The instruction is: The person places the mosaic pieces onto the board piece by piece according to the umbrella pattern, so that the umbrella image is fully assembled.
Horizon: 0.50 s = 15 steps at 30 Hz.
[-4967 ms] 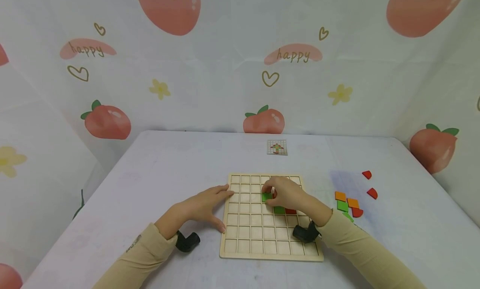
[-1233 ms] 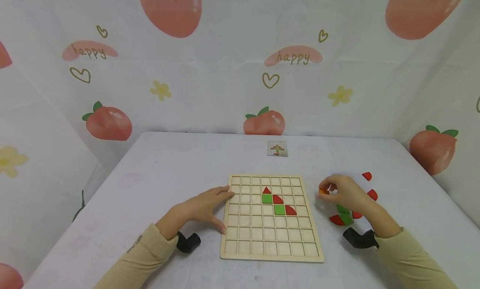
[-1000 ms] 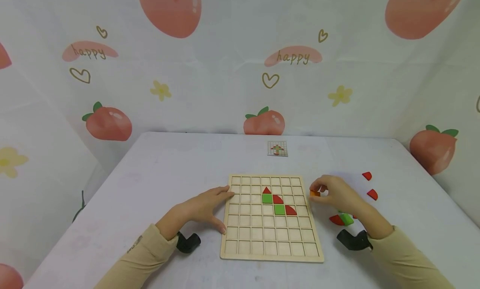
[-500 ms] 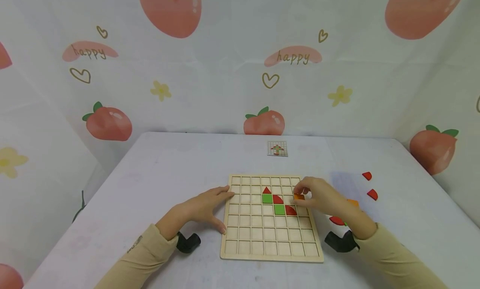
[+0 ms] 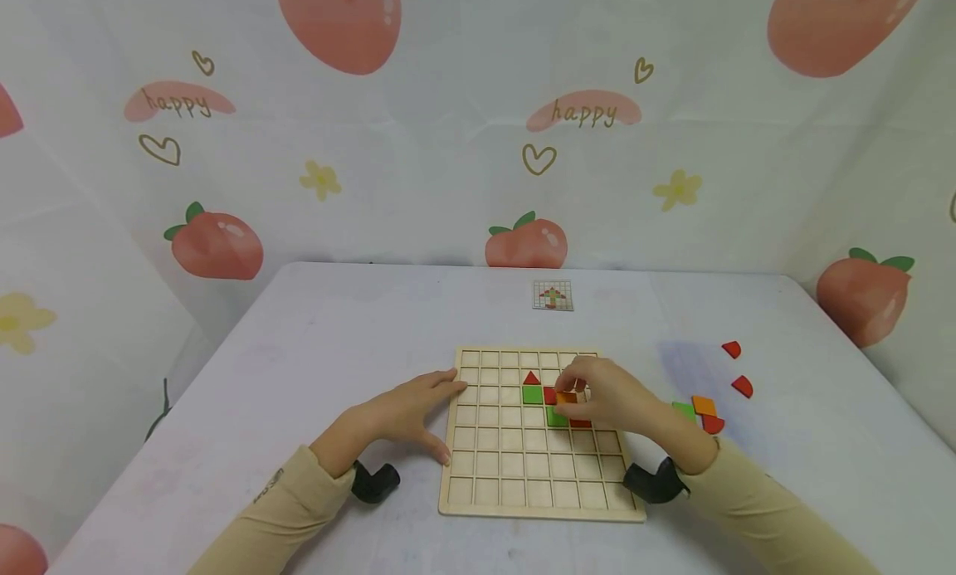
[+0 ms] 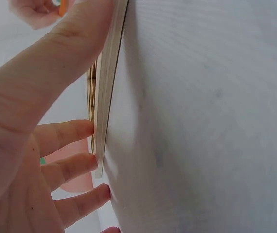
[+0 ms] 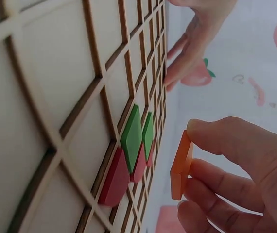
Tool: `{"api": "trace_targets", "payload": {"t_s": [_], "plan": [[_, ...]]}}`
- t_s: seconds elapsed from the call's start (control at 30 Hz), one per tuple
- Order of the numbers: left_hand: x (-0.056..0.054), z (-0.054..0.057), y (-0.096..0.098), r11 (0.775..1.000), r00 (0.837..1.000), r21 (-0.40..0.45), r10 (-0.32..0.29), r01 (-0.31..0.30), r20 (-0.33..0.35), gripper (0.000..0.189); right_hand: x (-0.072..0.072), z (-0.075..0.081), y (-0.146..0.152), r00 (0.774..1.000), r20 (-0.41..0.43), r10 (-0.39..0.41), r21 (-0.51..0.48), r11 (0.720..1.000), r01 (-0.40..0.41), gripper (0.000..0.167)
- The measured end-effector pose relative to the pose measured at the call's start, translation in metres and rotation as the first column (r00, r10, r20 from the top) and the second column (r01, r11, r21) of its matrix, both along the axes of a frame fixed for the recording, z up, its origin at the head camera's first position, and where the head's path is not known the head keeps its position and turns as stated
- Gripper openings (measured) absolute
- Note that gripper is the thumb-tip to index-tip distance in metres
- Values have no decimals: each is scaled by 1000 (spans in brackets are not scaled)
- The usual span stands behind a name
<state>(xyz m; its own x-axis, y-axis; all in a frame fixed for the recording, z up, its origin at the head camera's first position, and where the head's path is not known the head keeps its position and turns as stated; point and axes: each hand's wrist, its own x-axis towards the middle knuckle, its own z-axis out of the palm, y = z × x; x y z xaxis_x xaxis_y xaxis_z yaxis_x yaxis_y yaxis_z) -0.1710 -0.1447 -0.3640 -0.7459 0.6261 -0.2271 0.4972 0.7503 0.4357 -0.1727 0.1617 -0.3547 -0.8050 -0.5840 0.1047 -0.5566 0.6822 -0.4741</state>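
My right hand (image 5: 616, 401) pinches an orange square tile (image 7: 181, 165) between thumb and fingers, raised over the wooden grid board (image 5: 500, 484). Beneath and beside that tile, set in the board's cells, are a red triangle (image 5: 531, 378), two green squares (image 5: 532, 395) and two red quarter-round tiles (image 7: 115, 179), partly hidden by the hand in the head view. My left hand (image 5: 403, 409) rests at the board's left edge, its fingers spread and its fingertips against the rim, as the left wrist view (image 6: 75, 165) also shows.
Right of the board lie an orange square (image 5: 704, 406), a partly covered green tile (image 5: 683, 410) and several red quarter-round pieces (image 5: 742, 386). A small card (image 5: 552, 294) printed with a coloured grid figure lies behind the board. A patterned curtain hangs beyond the white table.
The right hand took up an orange square from the loose pieces and has carried it left over the board's coloured tiles. The left hand has stayed at the board's edge.
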Motion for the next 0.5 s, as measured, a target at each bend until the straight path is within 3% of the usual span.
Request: {"api": "trace_targets", "payload": {"t_s": [0.5], "plan": [[-2, -3, -1, 1000, 1000, 1, 7, -7, 8, 99, 4, -5, -29, 999, 50, 18, 49, 999, -20, 13]]}}
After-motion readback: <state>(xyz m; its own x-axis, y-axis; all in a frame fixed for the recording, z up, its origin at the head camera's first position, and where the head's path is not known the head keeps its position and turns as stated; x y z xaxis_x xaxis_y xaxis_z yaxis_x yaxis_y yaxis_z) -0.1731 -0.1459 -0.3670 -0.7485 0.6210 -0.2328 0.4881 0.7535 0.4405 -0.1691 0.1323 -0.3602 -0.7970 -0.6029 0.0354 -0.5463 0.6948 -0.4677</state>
